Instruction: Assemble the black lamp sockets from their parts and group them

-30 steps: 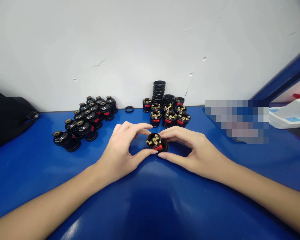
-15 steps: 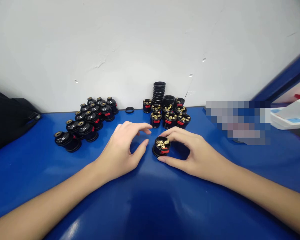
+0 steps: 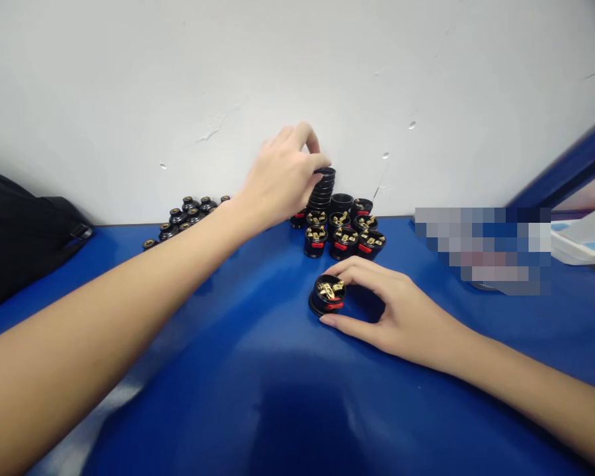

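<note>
Right-hand fingers (image 3: 347,324): I've got them closed round a black socket (image 3: 322,301), thumb at front, index behind; right hand (image 3: 396,307) sits low at its right side. Socket is on the worktop (image 3: 218,396), open side up, brass contacts and red tab showing. Left hand (image 3: 280,175): I have it up at the ring stack (image 3: 323,197), fingers bent about its top rim; can't tell from here if they grip. Just right of the stack, a black cup (image 3: 342,199); in front, upright open sockets (image 3: 346,246). Domed sockets (image 3: 177,217) further left, partly behind my left forearm. Black bag (image 3: 24,238) far left; pixelated patch (image 3: 486,248) and white tray (image 3: 588,258) right.
</note>
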Tool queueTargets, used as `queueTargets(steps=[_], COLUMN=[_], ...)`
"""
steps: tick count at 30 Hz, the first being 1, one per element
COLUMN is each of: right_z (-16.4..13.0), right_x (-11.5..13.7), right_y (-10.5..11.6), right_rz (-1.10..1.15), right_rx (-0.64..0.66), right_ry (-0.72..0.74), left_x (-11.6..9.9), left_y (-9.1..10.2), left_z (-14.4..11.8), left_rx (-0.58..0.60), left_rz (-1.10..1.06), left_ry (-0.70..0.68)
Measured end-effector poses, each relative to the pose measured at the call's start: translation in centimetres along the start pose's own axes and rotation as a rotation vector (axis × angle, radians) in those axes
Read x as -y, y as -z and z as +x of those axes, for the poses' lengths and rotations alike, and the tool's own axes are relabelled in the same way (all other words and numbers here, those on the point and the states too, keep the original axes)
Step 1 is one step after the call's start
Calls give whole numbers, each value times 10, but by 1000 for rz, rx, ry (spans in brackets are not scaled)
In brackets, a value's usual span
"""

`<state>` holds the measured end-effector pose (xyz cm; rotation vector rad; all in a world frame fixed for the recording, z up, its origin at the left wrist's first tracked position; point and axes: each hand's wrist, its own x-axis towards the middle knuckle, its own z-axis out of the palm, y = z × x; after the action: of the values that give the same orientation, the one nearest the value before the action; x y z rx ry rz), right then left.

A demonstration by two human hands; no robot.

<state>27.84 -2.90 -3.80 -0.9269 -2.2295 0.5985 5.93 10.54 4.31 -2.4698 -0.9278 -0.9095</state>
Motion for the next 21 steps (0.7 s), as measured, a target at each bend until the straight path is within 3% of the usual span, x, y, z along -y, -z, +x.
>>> queueTargets(steps=[6, 15, 21], right_z=[0, -2, -2], right_x=[0, -3, -3], right_y=[0, -1, -1], right_rz=[-8, -20, -13], right_rx=[3, 0, 0], right_ry=[9, 18, 20], left_x=[8, 4, 1], left_y=[-15, -10, -3], left_z=[19, 20, 23], left_rx=[46, 116, 53], left_rz=[19, 92, 126], left_ry=[21, 13, -43])
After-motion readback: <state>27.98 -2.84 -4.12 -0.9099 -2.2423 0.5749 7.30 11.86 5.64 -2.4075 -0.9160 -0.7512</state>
